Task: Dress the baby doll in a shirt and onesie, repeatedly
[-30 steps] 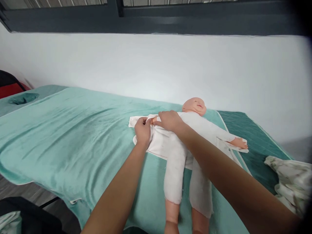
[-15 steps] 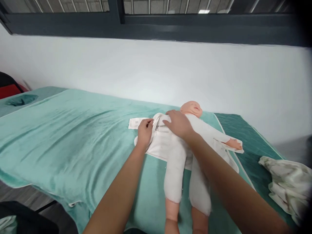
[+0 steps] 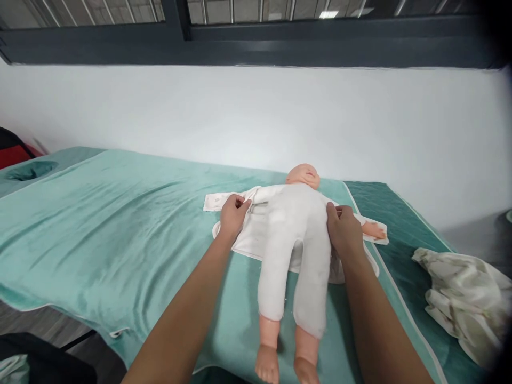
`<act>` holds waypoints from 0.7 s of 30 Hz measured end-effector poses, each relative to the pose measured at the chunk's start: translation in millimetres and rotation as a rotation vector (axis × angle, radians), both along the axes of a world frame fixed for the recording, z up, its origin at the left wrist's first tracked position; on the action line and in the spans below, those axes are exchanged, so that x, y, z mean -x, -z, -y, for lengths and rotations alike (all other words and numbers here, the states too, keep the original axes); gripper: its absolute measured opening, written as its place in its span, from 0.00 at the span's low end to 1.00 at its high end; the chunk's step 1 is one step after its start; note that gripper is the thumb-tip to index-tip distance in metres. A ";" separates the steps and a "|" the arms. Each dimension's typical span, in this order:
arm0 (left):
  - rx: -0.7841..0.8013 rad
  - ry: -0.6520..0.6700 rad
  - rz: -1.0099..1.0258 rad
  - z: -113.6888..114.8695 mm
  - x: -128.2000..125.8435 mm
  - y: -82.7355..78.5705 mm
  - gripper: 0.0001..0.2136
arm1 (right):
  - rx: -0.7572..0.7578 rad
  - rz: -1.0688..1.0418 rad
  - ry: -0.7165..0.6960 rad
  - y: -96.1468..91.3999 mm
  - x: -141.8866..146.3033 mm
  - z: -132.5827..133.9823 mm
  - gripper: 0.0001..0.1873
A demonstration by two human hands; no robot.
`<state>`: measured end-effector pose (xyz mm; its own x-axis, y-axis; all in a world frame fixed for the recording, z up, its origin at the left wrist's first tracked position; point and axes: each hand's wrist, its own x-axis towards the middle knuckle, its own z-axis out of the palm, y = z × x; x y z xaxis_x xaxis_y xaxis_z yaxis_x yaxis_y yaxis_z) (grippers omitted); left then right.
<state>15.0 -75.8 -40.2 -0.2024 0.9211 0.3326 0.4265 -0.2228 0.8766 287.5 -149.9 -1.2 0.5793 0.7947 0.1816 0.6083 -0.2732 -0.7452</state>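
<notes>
A baby doll (image 3: 298, 213) with a white cloth body lies on its back, head toward the wall and bare feet toward me. Under it spreads an opened white baby shirt (image 3: 250, 242), its sleeves stretched out to both sides. At the left, my left hand (image 3: 235, 213) pinches the shirt near the sleeve's base. On the other side of the torso, my right hand (image 3: 344, 229) has its fingers closed on the shirt's edge. The doll's hand (image 3: 374, 229) shows at the right cuff; none shows at the left sleeve (image 3: 216, 201).
Light green sheet (image 3: 120, 213) covers the bed, with a darker green part (image 3: 404, 213) at the right. A crumpled pale cloth (image 3: 468, 298) lies there. A white wall (image 3: 240, 117) rises behind, below a dark window frame (image 3: 280, 45). Something black (image 3: 44, 362) stands at the lower left.
My right hand has moved from the doll's chest to the shirt on the right side. My left hand keeps its pinch. The view has shifted slightly, showing the doll's feet more fully.
</notes>
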 end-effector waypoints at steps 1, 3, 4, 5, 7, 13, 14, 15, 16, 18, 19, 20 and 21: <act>-0.018 0.001 0.020 1.1 0.0 -0.8 0.08 | -0.001 -0.003 -0.004 -1.4 0.9 1.2 0.28; -0.043 -0.005 0.060 2.7 -0.2 -2.5 0.08 | -0.016 -0.009 -0.004 -3.0 1.4 3.3 0.28; -0.047 -0.010 0.077 3.1 -0.3 -3.2 0.07 | -0.016 -0.008 -0.004 -3.3 1.1 4.1 0.28; -0.050 -0.017 0.095 3.4 -0.5 -3.8 0.07 | -0.007 -0.005 -0.005 -3.4 0.7 4.6 0.28; -0.053 -0.027 0.127 3.8 -1.0 -4.7 0.06 | 0.033 -0.002 -0.008 -3.3 0.1 5.0 0.29; -0.055 -0.005 0.144 8.1 -4.7 -8.1 0.06 | -0.028 -0.226 -0.089 5.3 1.8 1.4 0.31; -0.055 0.018 0.138 8.8 -5.9 -9.3 0.06 | -0.060 -0.288 -0.115 8.3 2.2 0.0 0.32; -0.058 0.048 0.133 9.1 -7.3 -10.8 0.06 | -0.088 -0.347 -0.139 11.4 2.4 -1.8 0.33; -0.063 0.080 0.131 9.1 -9.0 -12.8 0.06 | -0.110 -0.401 -0.161 14.6 2.7 -3.7 0.33; -0.067 0.123 0.133 7.6 -13.3 -18.5 0.06 | -0.142 -0.497 -0.202 20.3 3.2 -7.6 0.34; -0.057 0.125 0.136 6.2 -16.0 -22.2 0.06 | -0.158 -0.539 -0.226 22.4 3.8 -9.5 0.34; -0.038 0.118 0.139 4.4 -19.0 -26.4 0.07 | -0.174 -0.576 -0.253 24.0 4.6 -11.1 0.34; -0.013 0.109 0.142 2.4 -22.5 -31.2 0.07 | -0.188 -0.608 -0.281 24.9 5.7 -12.5 0.34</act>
<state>37.5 -78.3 -9.1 -0.1475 0.9360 0.3196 0.2710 -0.2725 0.9232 281.8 -137.4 -26.1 0.3991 0.9161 0.0394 0.0964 0.0008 -0.9953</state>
